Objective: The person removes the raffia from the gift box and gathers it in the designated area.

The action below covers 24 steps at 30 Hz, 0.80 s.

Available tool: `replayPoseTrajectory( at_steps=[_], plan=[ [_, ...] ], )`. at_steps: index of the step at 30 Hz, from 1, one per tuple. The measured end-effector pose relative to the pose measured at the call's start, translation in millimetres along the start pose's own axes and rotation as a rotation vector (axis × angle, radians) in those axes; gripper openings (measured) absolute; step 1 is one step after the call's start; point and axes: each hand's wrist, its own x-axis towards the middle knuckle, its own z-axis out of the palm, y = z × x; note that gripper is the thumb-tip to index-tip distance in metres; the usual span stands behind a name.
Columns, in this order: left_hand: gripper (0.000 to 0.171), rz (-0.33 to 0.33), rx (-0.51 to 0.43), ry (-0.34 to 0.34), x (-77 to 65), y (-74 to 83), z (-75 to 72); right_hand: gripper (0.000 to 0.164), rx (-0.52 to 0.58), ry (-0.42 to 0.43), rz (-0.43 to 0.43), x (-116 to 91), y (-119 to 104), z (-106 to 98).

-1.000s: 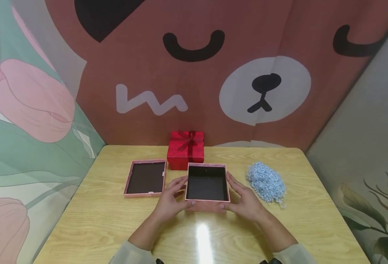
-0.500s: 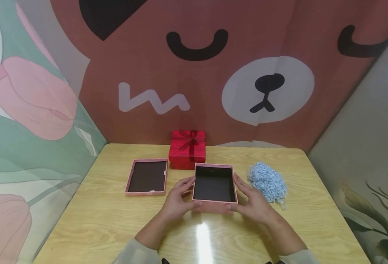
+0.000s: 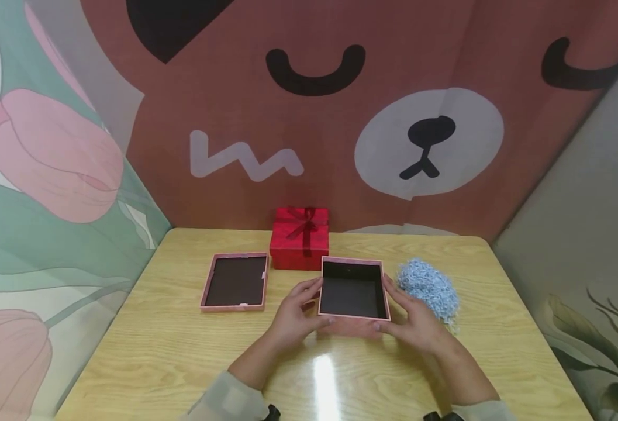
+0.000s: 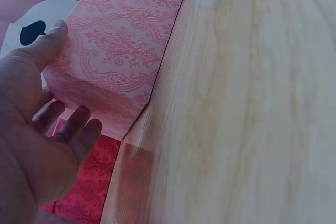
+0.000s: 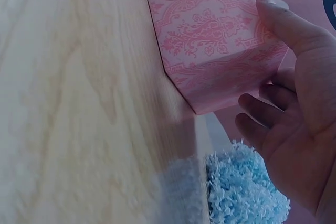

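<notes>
A square pink box [image 3: 353,326] with a dark lining stands on the table with its top open, and nothing shows inside. My left hand [image 3: 294,313] holds its left side, the thumb against the front wall and the fingers along the side. On the other side, my right hand [image 3: 418,323] grips the box the same way. Close up in the left wrist view, the box wall [image 4: 118,45] has an embossed floral pattern. The right wrist view shows the thumb on the patterned wall [image 5: 210,24] and the other fingers bent by the neighbouring side.
The matching shallow lid [image 3: 235,282] lies inside-up at left. Behind stands a red gift box [image 3: 297,257] with a dark red bow. A heap of light blue shredded paper [image 3: 428,289] lies just right of my right hand. Printed cloth hangs behind the wooden table [image 3: 156,351].
Both hands have shifted the pink box to the right, away from the lid and nearer to the blue shredded paper. The lid, red gift box and paper heap stay put.
</notes>
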Motion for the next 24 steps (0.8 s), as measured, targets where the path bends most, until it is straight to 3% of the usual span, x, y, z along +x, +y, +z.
replayPoseTrajectory(
  at_steps=[16, 24],
  plan=[
    [0.084, 0.059, 0.014, -0.007, 22.9, -0.2, 15.9, 0.1, -0.042, 0.039, -0.035, 2, 17, -13],
    [0.085, 0.063, 0.078, -0.001, 31.5, 0.8, 17.7, 0.099, -0.056, 0.034, -0.054, 8, 19, -17]
  ],
)
